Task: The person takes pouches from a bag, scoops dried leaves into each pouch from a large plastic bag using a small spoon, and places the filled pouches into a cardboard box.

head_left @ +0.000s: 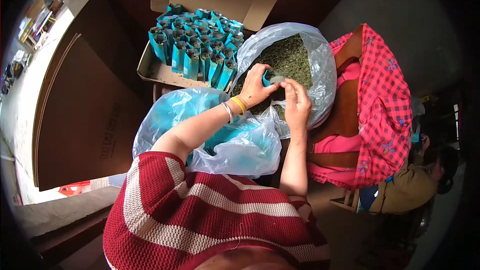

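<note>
My left hand (255, 87), with a yellow band and a silver bangle at the wrist, is closed around a small teal packet (266, 77). Close against it, my right hand (297, 102) pinches a small pale rounded object (278, 79) at the packet's mouth; its exact kind is hard to make out. Both hands are above a clear plastic bag (320, 52) of dried green chopped leaves (290, 55). Under my left forearm lies another clear bag (170, 115) with flat teal packets inside.
An open cardboard box (172, 76) at the back left holds many upright teal packets (192, 57) filled with leaves. Large cardboard sheets (85, 100) stand at left. A wooden chair with red checked cloth (382, 105) is at right; beyond it sits another person (407, 190).
</note>
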A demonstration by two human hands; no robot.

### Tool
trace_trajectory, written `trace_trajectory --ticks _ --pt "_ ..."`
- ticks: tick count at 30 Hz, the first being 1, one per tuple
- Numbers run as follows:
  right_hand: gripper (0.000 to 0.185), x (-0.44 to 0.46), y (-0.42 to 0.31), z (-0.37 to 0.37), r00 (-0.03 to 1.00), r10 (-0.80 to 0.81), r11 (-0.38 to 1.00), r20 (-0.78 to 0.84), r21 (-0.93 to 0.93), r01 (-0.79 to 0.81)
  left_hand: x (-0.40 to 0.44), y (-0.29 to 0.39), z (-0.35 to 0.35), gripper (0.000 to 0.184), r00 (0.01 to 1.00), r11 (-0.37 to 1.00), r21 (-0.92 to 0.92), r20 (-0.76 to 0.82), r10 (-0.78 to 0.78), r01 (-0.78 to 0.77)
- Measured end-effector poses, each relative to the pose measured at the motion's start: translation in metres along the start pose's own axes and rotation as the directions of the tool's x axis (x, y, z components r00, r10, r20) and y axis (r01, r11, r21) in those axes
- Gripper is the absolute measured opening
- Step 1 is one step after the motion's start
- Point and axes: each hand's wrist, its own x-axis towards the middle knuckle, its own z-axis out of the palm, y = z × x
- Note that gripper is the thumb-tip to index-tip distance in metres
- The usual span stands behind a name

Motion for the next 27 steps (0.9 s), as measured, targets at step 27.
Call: trace_trajectory --ticks 27 --pt "0.034 -0.025 -0.001 0.002 0.924 0.310 0.910 -0.223 0.352 -0.220 0.009 0.025 -0.036 0.063 0.967 0.988 0.025 0.199 -0.157 0.155"
